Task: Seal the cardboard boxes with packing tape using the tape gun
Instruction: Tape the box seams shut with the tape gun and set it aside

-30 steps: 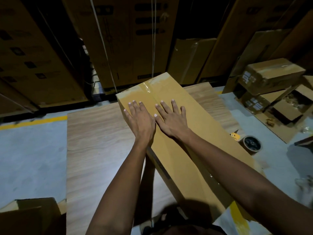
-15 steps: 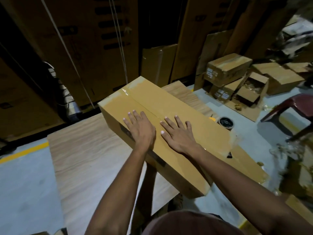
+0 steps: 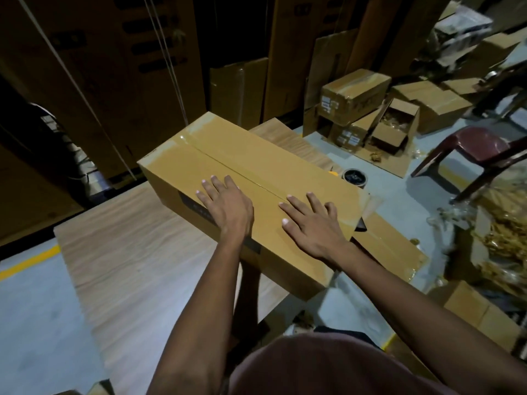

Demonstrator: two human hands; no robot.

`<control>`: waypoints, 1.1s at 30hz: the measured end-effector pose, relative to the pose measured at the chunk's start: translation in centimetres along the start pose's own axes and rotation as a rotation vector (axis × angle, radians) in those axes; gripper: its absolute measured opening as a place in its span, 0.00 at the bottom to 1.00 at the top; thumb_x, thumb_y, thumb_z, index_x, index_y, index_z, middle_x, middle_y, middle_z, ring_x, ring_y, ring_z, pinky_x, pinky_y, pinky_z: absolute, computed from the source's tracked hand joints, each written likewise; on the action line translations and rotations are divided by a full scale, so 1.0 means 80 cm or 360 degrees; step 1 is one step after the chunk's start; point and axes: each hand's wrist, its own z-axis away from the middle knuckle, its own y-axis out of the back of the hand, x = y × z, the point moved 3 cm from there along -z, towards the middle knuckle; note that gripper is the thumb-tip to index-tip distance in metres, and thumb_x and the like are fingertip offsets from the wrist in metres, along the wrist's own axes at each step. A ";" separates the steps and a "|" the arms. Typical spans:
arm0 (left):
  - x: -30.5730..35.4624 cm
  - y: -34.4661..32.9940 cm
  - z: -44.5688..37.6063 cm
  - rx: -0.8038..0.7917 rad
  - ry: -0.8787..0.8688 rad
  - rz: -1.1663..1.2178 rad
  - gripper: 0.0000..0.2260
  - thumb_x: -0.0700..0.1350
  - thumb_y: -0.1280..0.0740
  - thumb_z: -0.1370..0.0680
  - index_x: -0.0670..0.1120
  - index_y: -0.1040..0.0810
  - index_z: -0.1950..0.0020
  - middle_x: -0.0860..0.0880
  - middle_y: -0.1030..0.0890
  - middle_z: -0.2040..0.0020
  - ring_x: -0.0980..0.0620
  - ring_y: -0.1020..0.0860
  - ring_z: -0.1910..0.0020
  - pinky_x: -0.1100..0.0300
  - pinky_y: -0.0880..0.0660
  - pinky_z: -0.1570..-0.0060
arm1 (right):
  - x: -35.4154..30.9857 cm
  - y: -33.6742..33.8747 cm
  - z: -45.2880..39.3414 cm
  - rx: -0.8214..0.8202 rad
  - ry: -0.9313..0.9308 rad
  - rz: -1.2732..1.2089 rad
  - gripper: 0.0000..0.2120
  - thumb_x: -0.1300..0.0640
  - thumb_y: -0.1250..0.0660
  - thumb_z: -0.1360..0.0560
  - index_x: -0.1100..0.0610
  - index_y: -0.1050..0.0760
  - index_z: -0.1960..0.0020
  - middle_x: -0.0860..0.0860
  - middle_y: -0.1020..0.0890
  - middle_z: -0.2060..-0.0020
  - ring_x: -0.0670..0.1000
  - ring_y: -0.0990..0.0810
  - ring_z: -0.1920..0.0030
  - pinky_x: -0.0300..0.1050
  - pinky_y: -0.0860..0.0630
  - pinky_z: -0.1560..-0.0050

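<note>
Cardboard box point(image 3: 256, 178), long and tan, is seen lying across the far right part of a wood-grain tabletop point(image 3: 137, 252), its near right end overhanging the edge. Nearest the camera, 2 bare forearms are stretched forward. Both hands are laid flat on the box lid with fingers straight and spread, nothing being gripped: the left hand point(image 3: 228, 206) is pressed near the box's near long edge, the right hand point(image 3: 310, 223) just right of the centre seam, the 2 hands apart. Glossy clear tape is seen along the seam and over the far end of the lid.

The step in hand is judged to be the smoothing down of tape already applied. Beyond the box, a dark tape roll with a yellow part point(image 3: 353, 175) is seen just past its far edge; whether this is the tape gun cannot be told. For the next move, that tool would need to be picked up. Farther off, smaller boxes point(image 3: 356, 95) are stacked on the floor beside a maroon chair point(image 3: 473, 146).
</note>
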 end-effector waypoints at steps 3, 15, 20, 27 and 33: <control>0.023 -0.004 0.030 -0.0052 -0.0086 0.0039 0.20 0.48 0.48 0.14 0.44 0.35 0.23 0.38 0.41 0.19 0.35 0.47 0.20 0.35 0.52 0.23 | 0.003 -0.003 0.000 0.0002 0.0023 -0.0027 0.29 0.33 0.61 0.17 0.37 0.51 0.17 0.39 0.51 0.17 0.54 0.58 0.17 0.67 0.53 0.25; 0.060 -0.025 0.077 0.0035 -0.0006 -0.0003 0.20 0.50 0.47 0.15 0.48 0.33 0.23 0.44 0.37 0.20 0.38 0.43 0.21 0.39 0.49 0.23 | 0.103 -0.001 0.112 -0.0037 0.0145 -0.0054 0.30 0.32 0.62 0.17 0.36 0.51 0.17 0.37 0.53 0.17 0.54 0.61 0.17 0.68 0.53 0.22; 0.060 -0.025 0.082 0.0027 0.0087 -0.0043 0.22 0.52 0.50 0.15 0.51 0.38 0.20 0.47 0.42 0.18 0.38 0.46 0.20 0.40 0.51 0.23 | 0.142 -0.017 0.139 0.0004 0.0111 -0.0593 0.32 0.29 0.60 0.20 0.37 0.45 0.18 0.38 0.56 0.17 0.55 0.63 0.17 0.69 0.52 0.23; 0.062 -0.024 0.113 0.0010 0.0259 -0.0039 0.25 0.53 0.53 0.15 0.51 0.45 0.17 0.46 0.46 0.17 0.39 0.50 0.19 0.41 0.52 0.21 | 0.117 -0.042 0.087 0.0038 0.0113 -0.1299 0.49 0.32 0.34 0.24 0.49 0.57 0.16 0.37 0.78 0.25 0.63 0.57 0.17 0.73 0.36 0.27; 0.045 -0.013 0.151 -0.0083 0.0611 -0.0163 0.26 0.52 0.53 0.15 0.47 0.48 0.17 0.43 0.48 0.17 0.36 0.48 0.19 0.43 0.50 0.22 | 0.129 -0.009 0.013 -0.0179 0.0441 -0.1273 0.43 0.47 0.30 0.20 0.54 0.52 0.16 0.46 0.73 0.20 0.55 0.55 0.17 0.62 0.45 0.21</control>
